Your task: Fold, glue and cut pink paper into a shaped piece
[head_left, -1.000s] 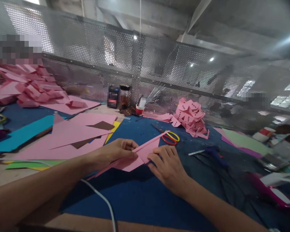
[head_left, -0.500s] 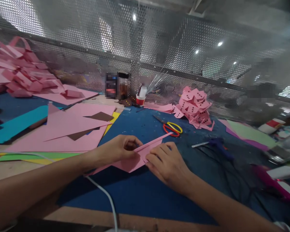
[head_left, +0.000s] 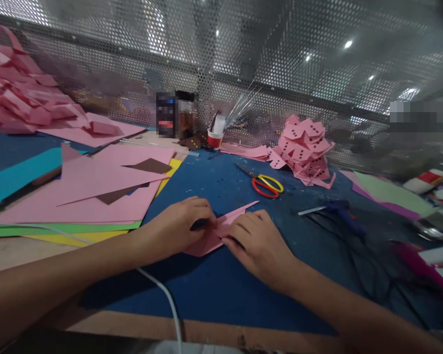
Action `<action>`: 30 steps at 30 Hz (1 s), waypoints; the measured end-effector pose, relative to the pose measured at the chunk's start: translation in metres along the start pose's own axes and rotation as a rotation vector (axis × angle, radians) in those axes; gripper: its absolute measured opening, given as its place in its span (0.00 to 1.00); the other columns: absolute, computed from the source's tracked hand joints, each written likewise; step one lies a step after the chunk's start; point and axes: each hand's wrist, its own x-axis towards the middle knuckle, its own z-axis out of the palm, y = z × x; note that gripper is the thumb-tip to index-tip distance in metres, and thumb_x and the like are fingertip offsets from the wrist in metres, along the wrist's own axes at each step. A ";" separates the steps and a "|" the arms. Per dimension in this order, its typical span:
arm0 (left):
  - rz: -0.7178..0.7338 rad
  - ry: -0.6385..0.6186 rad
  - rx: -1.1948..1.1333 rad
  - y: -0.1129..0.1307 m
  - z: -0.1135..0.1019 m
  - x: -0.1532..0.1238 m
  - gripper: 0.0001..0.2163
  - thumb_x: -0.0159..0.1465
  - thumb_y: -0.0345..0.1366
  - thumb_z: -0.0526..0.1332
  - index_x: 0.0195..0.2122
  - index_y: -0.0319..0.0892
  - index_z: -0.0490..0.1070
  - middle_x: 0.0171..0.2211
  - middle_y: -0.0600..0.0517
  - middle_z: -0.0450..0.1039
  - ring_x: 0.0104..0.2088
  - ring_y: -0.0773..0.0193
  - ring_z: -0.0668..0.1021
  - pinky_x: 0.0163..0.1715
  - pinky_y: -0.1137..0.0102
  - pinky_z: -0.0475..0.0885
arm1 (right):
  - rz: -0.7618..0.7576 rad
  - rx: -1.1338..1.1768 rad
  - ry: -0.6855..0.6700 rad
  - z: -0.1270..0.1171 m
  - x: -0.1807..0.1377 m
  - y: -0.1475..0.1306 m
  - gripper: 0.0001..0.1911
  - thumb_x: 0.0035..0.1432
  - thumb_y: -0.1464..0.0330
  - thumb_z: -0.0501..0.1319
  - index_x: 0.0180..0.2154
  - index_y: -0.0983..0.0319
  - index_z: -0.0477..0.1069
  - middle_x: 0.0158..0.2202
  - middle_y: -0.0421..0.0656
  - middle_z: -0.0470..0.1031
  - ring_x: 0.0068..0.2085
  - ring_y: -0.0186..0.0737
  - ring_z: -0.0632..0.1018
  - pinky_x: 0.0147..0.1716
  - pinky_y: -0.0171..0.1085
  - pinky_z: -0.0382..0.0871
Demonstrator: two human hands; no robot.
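A folded pink paper sheet (head_left: pixel 221 230) lies on the blue mat (head_left: pixel 221 290) in front of me. My left hand (head_left: pixel 177 227) curls over its left part, fingers pressed down on the fold. My right hand (head_left: pixel 256 246) rests on its right part, fingertips pinching the paper's edge beside the left hand. One pointed tip of the paper sticks out toward the far right of my hands. Part of the sheet is hidden under both hands.
Red and yellow scissors (head_left: pixel 266 185) lie just beyond the hands. Stacked pink sheets (head_left: pixel 103 191) sit at left, a pile of punched pink pieces (head_left: pixel 306 150) at the back. A blue-handled tool (head_left: pixel 335 209), a small red cup (head_left: pixel 214 140) and a perforated metal screen (head_left: pixel 243 64) stand behind.
The pink paper has come down flatter onto the mat and my left hand has closed further over it. The camera has tilted downward.
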 end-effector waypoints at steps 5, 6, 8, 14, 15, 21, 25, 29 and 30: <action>0.107 -0.045 0.069 -0.001 0.001 -0.002 0.13 0.62 0.21 0.55 0.37 0.43 0.77 0.38 0.52 0.75 0.40 0.63 0.75 0.42 0.70 0.67 | 0.121 0.097 0.007 0.000 0.003 -0.002 0.07 0.70 0.68 0.59 0.39 0.60 0.74 0.39 0.42 0.79 0.43 0.41 0.76 0.41 0.42 0.57; 0.122 -0.055 0.090 -0.001 0.001 -0.002 0.13 0.63 0.21 0.55 0.37 0.42 0.77 0.38 0.51 0.74 0.40 0.63 0.75 0.41 0.70 0.67 | 0.146 0.113 0.013 0.001 0.003 -0.002 0.07 0.70 0.68 0.59 0.38 0.60 0.74 0.38 0.41 0.79 0.43 0.41 0.76 0.41 0.41 0.57; 0.146 -0.071 0.124 0.001 -0.001 -0.003 0.12 0.66 0.23 0.54 0.37 0.41 0.77 0.37 0.50 0.74 0.39 0.62 0.76 0.41 0.69 0.67 | 0.189 0.138 0.028 0.002 0.004 -0.003 0.07 0.69 0.68 0.60 0.36 0.60 0.73 0.38 0.41 0.78 0.42 0.41 0.75 0.41 0.41 0.57; 0.133 -0.055 0.114 0.003 -0.002 -0.002 0.12 0.68 0.26 0.54 0.38 0.42 0.77 0.37 0.49 0.75 0.38 0.62 0.76 0.40 0.70 0.68 | 0.264 0.202 0.044 0.006 0.006 -0.002 0.05 0.66 0.70 0.62 0.34 0.60 0.72 0.36 0.39 0.76 0.39 0.39 0.74 0.40 0.40 0.58; 0.125 -0.044 0.107 0.002 -0.001 -0.002 0.11 0.67 0.26 0.54 0.38 0.42 0.77 0.37 0.50 0.75 0.38 0.62 0.76 0.40 0.70 0.68 | 0.269 0.208 0.044 0.006 0.006 -0.002 0.05 0.65 0.70 0.62 0.34 0.60 0.72 0.36 0.39 0.76 0.39 0.39 0.74 0.40 0.40 0.59; 0.099 -0.006 0.111 0.002 0.003 -0.001 0.10 0.67 0.27 0.55 0.40 0.41 0.77 0.37 0.50 0.75 0.38 0.62 0.76 0.40 0.69 0.68 | 0.288 0.225 0.045 0.006 0.006 -0.002 0.05 0.64 0.71 0.62 0.34 0.60 0.72 0.37 0.40 0.77 0.40 0.39 0.74 0.40 0.40 0.60; 0.091 -0.014 0.113 0.003 0.003 0.001 0.10 0.65 0.26 0.57 0.38 0.42 0.77 0.36 0.50 0.76 0.39 0.62 0.76 0.41 0.69 0.67 | 0.296 0.215 0.038 0.007 0.006 -0.002 0.05 0.64 0.71 0.62 0.33 0.60 0.71 0.37 0.40 0.76 0.39 0.39 0.74 0.39 0.40 0.60; 0.065 -0.013 0.080 0.003 0.003 0.001 0.11 0.63 0.24 0.57 0.39 0.42 0.77 0.37 0.51 0.76 0.40 0.62 0.76 0.42 0.69 0.67 | 0.307 0.201 0.033 0.007 0.006 -0.002 0.06 0.65 0.70 0.62 0.33 0.60 0.71 0.37 0.41 0.75 0.39 0.39 0.74 0.39 0.40 0.60; 0.066 -0.010 0.072 0.003 0.003 0.001 0.11 0.63 0.24 0.57 0.39 0.43 0.77 0.37 0.51 0.76 0.40 0.62 0.76 0.42 0.69 0.67 | 0.311 0.196 0.031 0.007 0.006 -0.002 0.05 0.65 0.70 0.62 0.33 0.60 0.71 0.37 0.41 0.75 0.39 0.39 0.74 0.39 0.40 0.60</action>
